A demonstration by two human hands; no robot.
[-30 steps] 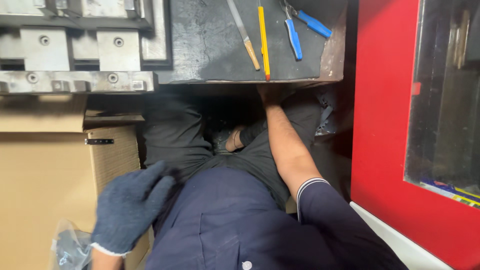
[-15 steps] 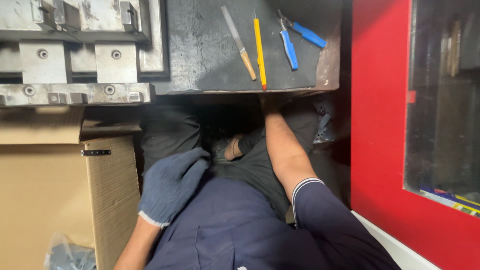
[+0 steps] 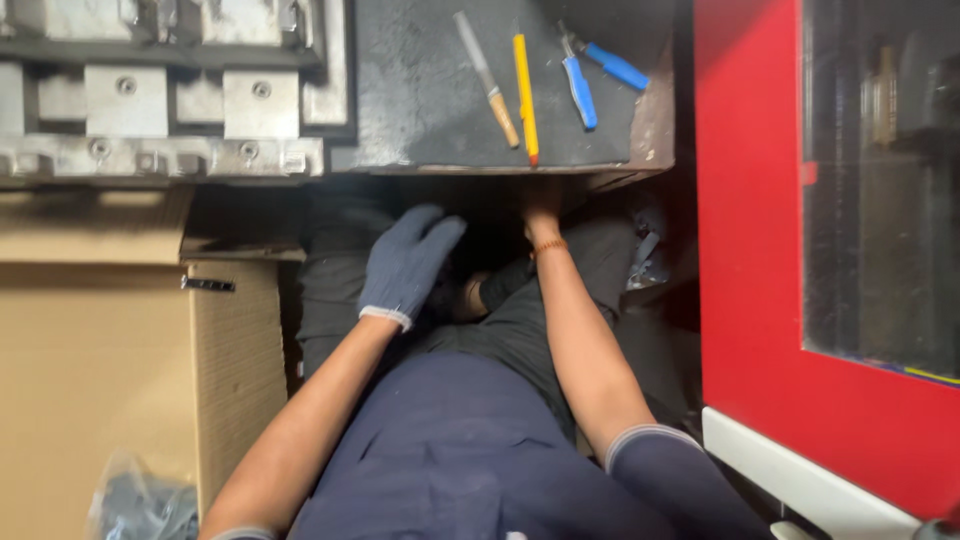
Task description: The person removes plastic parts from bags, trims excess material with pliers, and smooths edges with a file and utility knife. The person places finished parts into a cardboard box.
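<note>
Yellow tool (image 3: 525,95) on bench (image 3: 420,90) above hands: left (image 3: 405,265) gloved, open; right (image 3: 543,205) hidden, unclear

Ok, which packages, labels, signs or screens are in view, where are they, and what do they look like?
Cardboard box: left of the person's gloved left hand, large, plain brown, rectangular.
Plastic bag: bottom left, in front of the box, clear and crumpled, dark contents.
No labels, signs or screens show; the red cabinet at right has only a dark glass window.

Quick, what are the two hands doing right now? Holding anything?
Left hand: in a blue work glove, open, fingers spread, holding nothing.
Right hand: bare, reaching under the dark metal table; fingers hidden, cannot be told.
</note>
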